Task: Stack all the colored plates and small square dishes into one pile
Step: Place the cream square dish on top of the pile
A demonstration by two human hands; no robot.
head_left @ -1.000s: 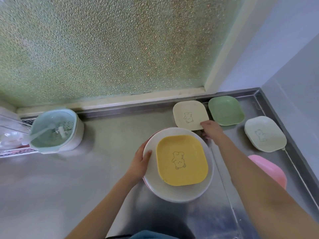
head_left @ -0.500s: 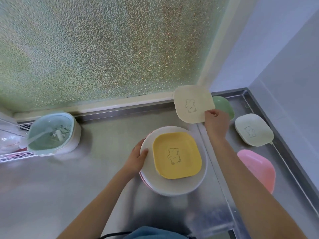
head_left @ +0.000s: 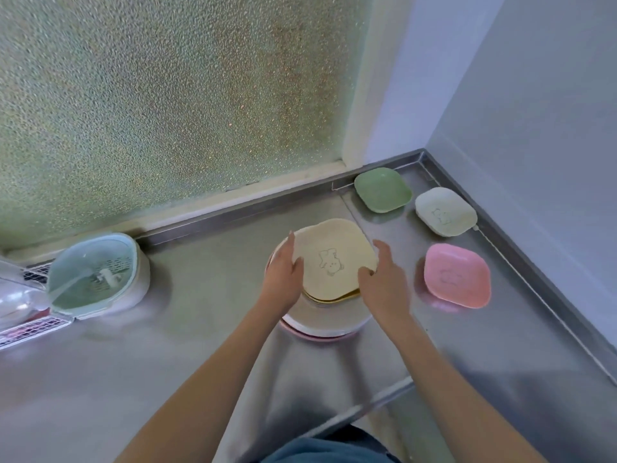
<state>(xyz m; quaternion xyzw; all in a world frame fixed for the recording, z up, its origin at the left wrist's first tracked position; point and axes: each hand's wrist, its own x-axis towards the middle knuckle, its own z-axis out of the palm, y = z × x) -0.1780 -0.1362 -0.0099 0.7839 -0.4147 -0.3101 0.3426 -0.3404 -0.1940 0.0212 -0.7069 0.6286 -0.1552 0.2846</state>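
Note:
A cream square dish (head_left: 334,259) with a bear drawing lies on top of the yellow square dish (head_left: 337,298), whose edge shows beneath it. Both sit on the pile of round plates (head_left: 329,324), white above pink. My left hand (head_left: 282,274) touches the cream dish's left edge with fairly straight fingers. My right hand (head_left: 384,282) holds its right edge, thumb on the rim. Apart on the counter lie a green square dish (head_left: 382,189), a pale green one (head_left: 445,211) and a pink one (head_left: 457,275).
A mint strainer basket (head_left: 91,272) in a white bowl stands at the left, beside a wire rack (head_left: 30,329). Frosted glass rises behind the steel counter (head_left: 207,345). Walls close off the right corner, and a raised counter lip runs along it.
My right hand lifted the cream dish from the back of the counter and brought it down onto the yellow dish. My left hand moved from the plate's rim to the cream dish's edge.

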